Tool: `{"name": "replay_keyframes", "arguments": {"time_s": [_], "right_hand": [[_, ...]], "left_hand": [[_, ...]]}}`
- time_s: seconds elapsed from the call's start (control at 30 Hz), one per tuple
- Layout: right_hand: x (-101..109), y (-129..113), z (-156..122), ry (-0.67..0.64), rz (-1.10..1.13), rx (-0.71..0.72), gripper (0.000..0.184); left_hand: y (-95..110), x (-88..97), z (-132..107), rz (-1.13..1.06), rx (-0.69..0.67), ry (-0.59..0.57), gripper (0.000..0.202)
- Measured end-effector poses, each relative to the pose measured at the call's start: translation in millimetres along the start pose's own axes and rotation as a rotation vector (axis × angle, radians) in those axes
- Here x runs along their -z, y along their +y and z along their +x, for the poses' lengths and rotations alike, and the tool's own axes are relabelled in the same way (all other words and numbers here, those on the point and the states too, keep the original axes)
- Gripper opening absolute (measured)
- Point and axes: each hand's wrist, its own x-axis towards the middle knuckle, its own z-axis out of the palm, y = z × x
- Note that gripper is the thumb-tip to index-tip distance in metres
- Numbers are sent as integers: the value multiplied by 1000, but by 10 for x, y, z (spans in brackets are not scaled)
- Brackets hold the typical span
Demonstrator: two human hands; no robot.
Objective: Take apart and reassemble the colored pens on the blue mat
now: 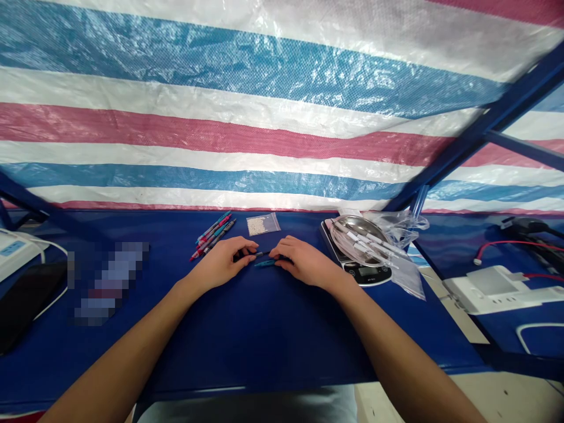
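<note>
Clear bag (273, 222), white pieces (259, 225) inside, hands (304, 259) gripping pen part (261, 254)

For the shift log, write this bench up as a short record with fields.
Left grip: fingertips at one end of a slim dark piece; pinch unclear
Right grip: fingertips at its other end, by a teal piece
Pens: loose bunch beyond the left grip
Clear bag: holds small pale pieces, beyond both grips
Scale: to the right, with a metal bowl on it
Backdrop: striped sheet, red, white and blue
</note>
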Motion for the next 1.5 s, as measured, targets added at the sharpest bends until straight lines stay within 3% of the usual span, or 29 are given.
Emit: {"name": "replay_keyframes", "arguments": {"time_s": [0.13,0.33,0.53,0.6,0.67,0.8,0.9,1.1,1.27,1.5], "right_hand": [[82,35,-56,-6,73,-19,22],[-24,-26,20,32,174,-13,22],[-53,131,26,368,458,-291,45],[-44,220,11,402,572,-374,50],[-13,296,-7,397,610,-433,41],[82,365,-47,378,365,-506,21],[113,352,-70,272,73,-492,7],[91,281,-94,111,-352,-391,30],[161,214,-109,32,-388,-304,32],[105,104,-50,29,-339,-204,30]], "left_hand": [[-46,-33,0,28,-28,12,32],[-76,-12,-12,80,-61,46,33],[-55,135,-7,138,-7,57,35],[-70,219,-3,154,19,52,34],[-89,306,-3,153,43,45,32],[-104,422,-19,105,76,-4,32],[-94,432,-27,85,84,-59,34],[-78,370,-11,97,69,-134,37],[-53,323,-10,78,106,-157,34],[-66,289,-2,32,56,-159,30]]}}
